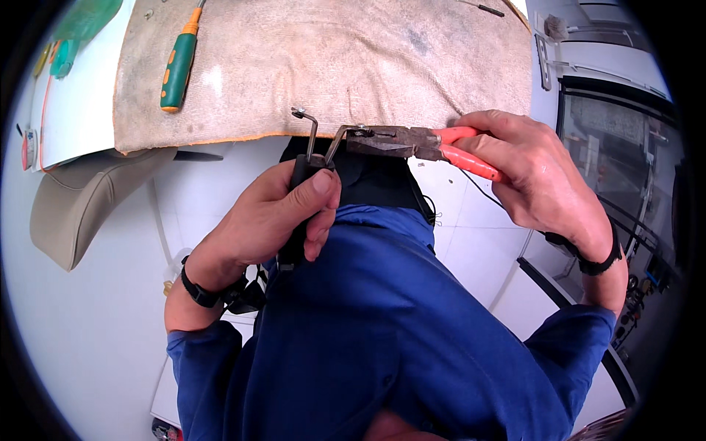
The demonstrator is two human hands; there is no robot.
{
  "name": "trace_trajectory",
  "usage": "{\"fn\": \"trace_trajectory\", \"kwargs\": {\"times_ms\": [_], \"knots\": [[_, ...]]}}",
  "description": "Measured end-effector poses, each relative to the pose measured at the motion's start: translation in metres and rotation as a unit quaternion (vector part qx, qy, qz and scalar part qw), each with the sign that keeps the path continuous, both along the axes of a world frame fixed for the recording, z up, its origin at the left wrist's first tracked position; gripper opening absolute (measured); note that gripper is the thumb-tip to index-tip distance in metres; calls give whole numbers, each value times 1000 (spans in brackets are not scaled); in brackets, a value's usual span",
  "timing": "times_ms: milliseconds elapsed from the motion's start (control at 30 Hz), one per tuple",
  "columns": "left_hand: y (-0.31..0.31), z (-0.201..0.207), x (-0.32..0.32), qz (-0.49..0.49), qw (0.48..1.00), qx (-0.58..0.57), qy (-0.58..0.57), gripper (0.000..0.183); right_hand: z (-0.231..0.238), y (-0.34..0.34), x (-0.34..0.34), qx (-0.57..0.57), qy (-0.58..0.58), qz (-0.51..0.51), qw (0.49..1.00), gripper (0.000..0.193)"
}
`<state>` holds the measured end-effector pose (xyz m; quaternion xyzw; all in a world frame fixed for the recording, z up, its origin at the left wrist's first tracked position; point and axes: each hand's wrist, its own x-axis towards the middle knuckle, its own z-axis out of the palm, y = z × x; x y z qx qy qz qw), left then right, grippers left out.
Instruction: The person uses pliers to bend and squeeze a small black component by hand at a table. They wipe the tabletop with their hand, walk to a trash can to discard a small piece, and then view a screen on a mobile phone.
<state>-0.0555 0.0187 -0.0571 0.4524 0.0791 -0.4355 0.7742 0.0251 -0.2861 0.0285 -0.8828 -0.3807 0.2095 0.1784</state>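
Upright in my left hand (283,202) is a black-handled tool (300,175), gripped with the thumb across its front. Two bent metal prongs (314,134) rise from its top, each with a small screw fitting at its end. The left prong's end stands free over the cloth edge. At the right prong's end are the jaws of rusty pliers (397,140) with red handles; whether they bite on the fitting or just touch it I cannot tell. My right hand (537,165) is closed round the plier handles, coming in from the right.
A stained beige cloth (353,59) covers the table ahead. On it lie a green and orange screwdriver (179,70) at left and a thin dark tool (490,9) at far right. A beige padded seat part (88,195) juts out at left. A thin black cord (482,189) hangs near my right hand.
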Motion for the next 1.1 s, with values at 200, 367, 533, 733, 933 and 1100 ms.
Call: {"fn": "trace_trajectory", "kwargs": {"times_ms": [200,367,533,733,933,1100], "knots": [[-1,-1,1,-10,998,43,-35,47,-1,-2,1,16,45,-9,999,52],[1,-2,3,-29,993,87,-77,45,0,-3,2,15,55,-12,998,50],[1,-5,2,-30,992,83,-93,44,-4,-5,1,47,85,-28,995,48],[4,-8,4,-63,993,55,-86,42,-6,-6,2,23,70,-21,997,38],[3,-20,2,-58,996,19,-71,33,-8,-2,2,40,28,-3,999,36],[4,-17,1,-58,992,33,-104,33,-2,-4,0,24,36,-1,999,40]]}}
